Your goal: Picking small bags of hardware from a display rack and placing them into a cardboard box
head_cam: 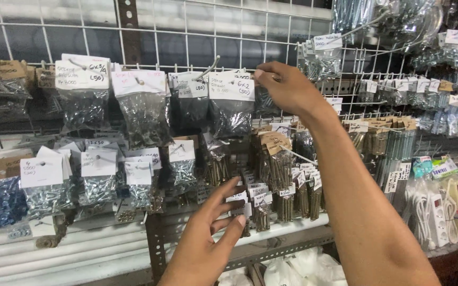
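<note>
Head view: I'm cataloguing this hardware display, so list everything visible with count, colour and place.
Wire grid panel: one, white, across the back.
Top-row screw bags: several, clear with dark screws and white tags, on hooks.
Lower-row screw bags: many, clear with silvery screws, left of centre.
Brass-coloured screw packs: many, with brown card tags, centre.
Power strips: a few, white, bagged, lower right.
Metal shelf rail: one, grey, along the bottom.
Left hand: one, fingers spread at the small tagged packs.
Right hand: one, raised, fingers pinching at a top-row hook.
</note>
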